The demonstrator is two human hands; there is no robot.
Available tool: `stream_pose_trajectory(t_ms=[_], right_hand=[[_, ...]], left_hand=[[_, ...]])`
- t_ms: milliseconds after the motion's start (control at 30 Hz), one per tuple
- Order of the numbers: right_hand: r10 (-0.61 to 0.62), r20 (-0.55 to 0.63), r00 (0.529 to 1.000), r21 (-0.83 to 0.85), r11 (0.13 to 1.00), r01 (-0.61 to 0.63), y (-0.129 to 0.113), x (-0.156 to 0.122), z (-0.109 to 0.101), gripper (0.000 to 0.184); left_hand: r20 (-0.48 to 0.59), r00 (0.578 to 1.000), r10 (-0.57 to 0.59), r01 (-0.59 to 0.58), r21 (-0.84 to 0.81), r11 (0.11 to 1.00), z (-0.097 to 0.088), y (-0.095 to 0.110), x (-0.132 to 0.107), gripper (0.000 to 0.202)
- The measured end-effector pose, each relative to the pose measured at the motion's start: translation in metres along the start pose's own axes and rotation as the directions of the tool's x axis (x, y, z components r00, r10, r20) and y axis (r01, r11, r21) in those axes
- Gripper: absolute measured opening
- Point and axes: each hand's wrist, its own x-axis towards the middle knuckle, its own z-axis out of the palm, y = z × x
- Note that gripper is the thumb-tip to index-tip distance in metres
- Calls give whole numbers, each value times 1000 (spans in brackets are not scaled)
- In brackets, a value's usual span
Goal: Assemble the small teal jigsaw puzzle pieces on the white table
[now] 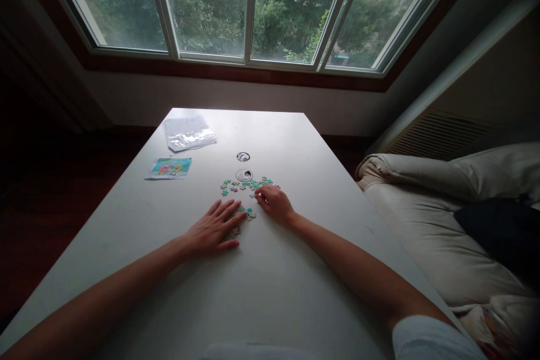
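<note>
Small jigsaw puzzle pieces [224,193], mostly teal with some pink and yellow, lie loose on the white table [261,292]. My left hand [213,229] rests flat with its fingers spread, partly covering a nearer cluster of pieces [250,212]. To its right, my right hand [276,202] is bent over the pieces, thumb and fingertips pinched together at a small pale puzzle piece [252,196]. The fingers hide part of that piece. Other pieces form a loose band just beyond both hands.
A colourful picture sheet [171,168] lies at the left, with a clear plastic bag [189,134] behind it. Two round cable holes [243,156] are set in the tabletop beyond the pieces. A pale sofa [405,219] stands along the right side; a window [248,11] is ahead.
</note>
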Motion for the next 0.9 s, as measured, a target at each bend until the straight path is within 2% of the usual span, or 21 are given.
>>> stream_pose_trajectory(t_ms=[133,233,333,433,633,900], right_hand=[[-136,70,988,-21,990,137,-10,-7,-9,11],[-138,84,987,-40,989,142,-11,-13,-16,8],[-146,122,982,-24,988,150,-5,-14,-22,15],[-167,158,973,-3,985,170,2,-13,-24,14],[-151,146,978,-10,988,154,4,-12,-23,6],[-148,167,975,-14,988,153,7,-12,-35,6]], left_hand=[[-36,999,-19,19,17,1000,9,0,19,75],[-60,997,-51,52,13,999,12,-2,32,73],[-72,993,-89,89,3,996,13,-5,40,71],[-92,990,-103,102,-17,995,13,-6,40,66],[-130,988,-87,82,-45,996,12,-1,35,54],[-136,990,-34,26,-63,998,5,0,34,47]])
